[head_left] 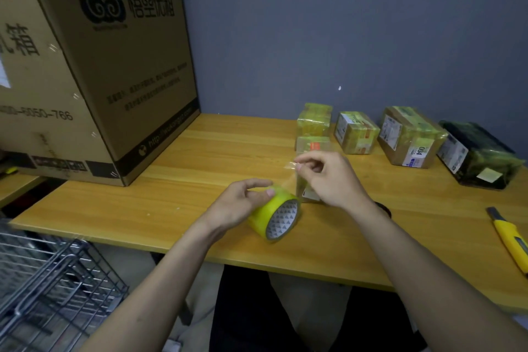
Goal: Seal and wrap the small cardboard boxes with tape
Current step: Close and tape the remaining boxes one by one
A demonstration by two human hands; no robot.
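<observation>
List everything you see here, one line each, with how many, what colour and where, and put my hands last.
large cardboard box: one, brown with black print, far left on the table
table: one, yellow wood, against a grey-blue wall
wrapped small boxes: about five, brown under yellowish tape, back right row; the one behind the hands is mostly hidden
dark parcel: one, black, far right of the row
tape roll: one, yellow, centre front
utility knife: one, yellow, right edge
wire basket: one, grey, lower left beside the table
left hand: grips the tape roll
right hand: pinches the pulled tape end
</observation>
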